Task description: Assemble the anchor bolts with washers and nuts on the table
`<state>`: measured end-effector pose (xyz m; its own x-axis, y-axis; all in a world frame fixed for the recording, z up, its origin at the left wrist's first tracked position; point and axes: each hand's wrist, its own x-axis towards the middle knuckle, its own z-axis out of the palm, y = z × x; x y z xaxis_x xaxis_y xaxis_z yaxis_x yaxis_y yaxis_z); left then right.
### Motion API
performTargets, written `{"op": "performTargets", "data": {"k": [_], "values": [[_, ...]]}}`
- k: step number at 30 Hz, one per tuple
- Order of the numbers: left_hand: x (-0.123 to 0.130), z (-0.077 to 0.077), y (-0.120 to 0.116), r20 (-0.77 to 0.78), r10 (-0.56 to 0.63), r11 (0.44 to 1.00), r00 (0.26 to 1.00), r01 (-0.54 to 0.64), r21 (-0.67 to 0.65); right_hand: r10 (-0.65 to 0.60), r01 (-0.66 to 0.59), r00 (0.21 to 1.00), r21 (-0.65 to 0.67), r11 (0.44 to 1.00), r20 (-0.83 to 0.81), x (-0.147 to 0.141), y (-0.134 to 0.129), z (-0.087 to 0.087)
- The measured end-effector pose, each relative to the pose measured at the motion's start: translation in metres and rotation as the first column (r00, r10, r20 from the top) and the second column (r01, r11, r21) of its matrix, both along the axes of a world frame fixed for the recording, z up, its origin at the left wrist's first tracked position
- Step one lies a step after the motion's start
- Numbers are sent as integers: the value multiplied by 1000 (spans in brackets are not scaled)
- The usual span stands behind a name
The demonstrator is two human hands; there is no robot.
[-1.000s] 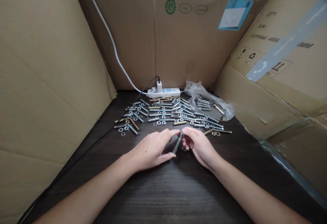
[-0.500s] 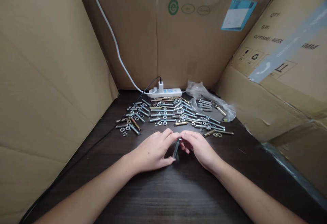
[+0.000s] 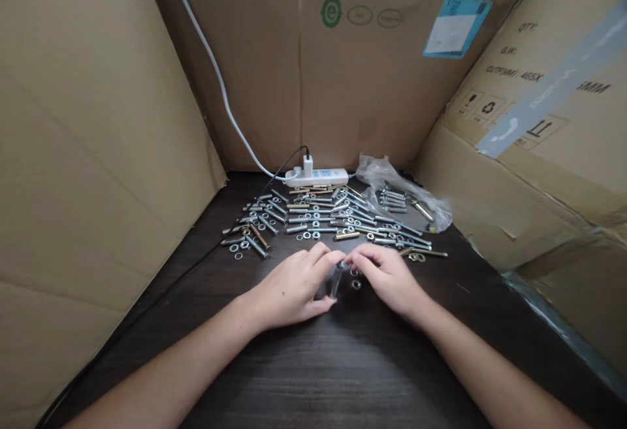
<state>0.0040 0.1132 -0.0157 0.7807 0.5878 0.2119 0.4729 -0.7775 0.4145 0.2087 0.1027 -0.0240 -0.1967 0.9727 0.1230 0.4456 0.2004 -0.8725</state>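
A metal bolt (image 3: 336,283) is held at a slant between the thumb and fingers of my left hand (image 3: 294,287). My right hand (image 3: 389,277) has its fingertips pinched at the bolt's upper end; whether a small part sits between them is hidden. On the dark table just left of my right hand lie a nut (image 3: 356,285) and a ring (image 3: 353,273). Beyond both hands, rows of bolts, sleeves, nuts and washers (image 3: 316,220) spread over the table.
A white power strip (image 3: 318,177) with a plug and cables lies at the back. Beside it, a clear plastic bag (image 3: 386,177) holds or covers several bolts. A black cable (image 3: 186,272) runs down the left side. Cardboard walls (image 3: 245,70) enclose the dark table (image 3: 313,377).
My right hand has shifted slightly right, and the nut and ring on the table beside it now show. My left hand still grips the bolt, almost unmoved.
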Motion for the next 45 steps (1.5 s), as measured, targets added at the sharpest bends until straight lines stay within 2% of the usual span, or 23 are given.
{"op": "performTargets", "data": {"k": [1, 3, 5, 9, 13, 17, 22, 29, 34, 37, 39, 41, 43, 45], "values": [[-1, 0, 0, 12, 7, 1000, 1000, -7, 10, -44, 36, 995, 90, 995, 92, 6, 3, 2], [-2, -2, 1, 30, 24, 1000, 999, -25, 19, -84, 44, 972, 180, 983, 219, 18, 8, 5], [-2, -3, 2, 39, 42, 999, 998, -43, 21, -37, -21, 947, 176, 984, 318, 28, 11, 6], [-3, -4, 4, 27, 66, 998, 997, -67, 18, 148, -206, 885, 87, 975, 442, 34, 12, 2], [-3, -3, 4, 6, 81, 997, 997, -81, 17, 228, -282, 861, 54, 958, 455, 32, 10, -3], [-3, -3, 4, -5, 71, 997, 997, -71, 17, 243, -299, 846, 46, 953, 474, 30, 11, -7], [-4, -3, 5, 38, 59, 998, 998, -58, -5, 213, -270, 857, 57, 961, 470, 27, 10, -9], [-4, -4, 5, 64, 57, 998, 996, -56, -16, 180, -205, 878, 9, 979, 443, 31, 10, -11], [-4, -4, 5, 55, 51, 999, 997, -50, -15, 125, -144, 954, 49, 988, 274, 23, 10, -8], [-3, -3, 3, 41, 40, 999, 998, -39, -23, 83, -83, 995, 3, 997, -63, 9, 5, -4], [-2, -1, 1, 32, 25, 999, 999, -24, -37, 42, -96, 933, -135, 986, -357, 0, 1, -3], [-1, -1, 1, 34, 8, 999, 999, -7, -54, -19, -148, 832, -254, 956, -555, -8, -2, -4], [0, -1, 1, 44, 0, 998, 999, 3, -67, -65, -179, 761, -306, 935, -645, -12, -4, -6], [0, -1, 1, 52, -3, 997, 999, 7, -75, -97, -185, 723, -326, 927, -684, -14, -4, -8]]}}
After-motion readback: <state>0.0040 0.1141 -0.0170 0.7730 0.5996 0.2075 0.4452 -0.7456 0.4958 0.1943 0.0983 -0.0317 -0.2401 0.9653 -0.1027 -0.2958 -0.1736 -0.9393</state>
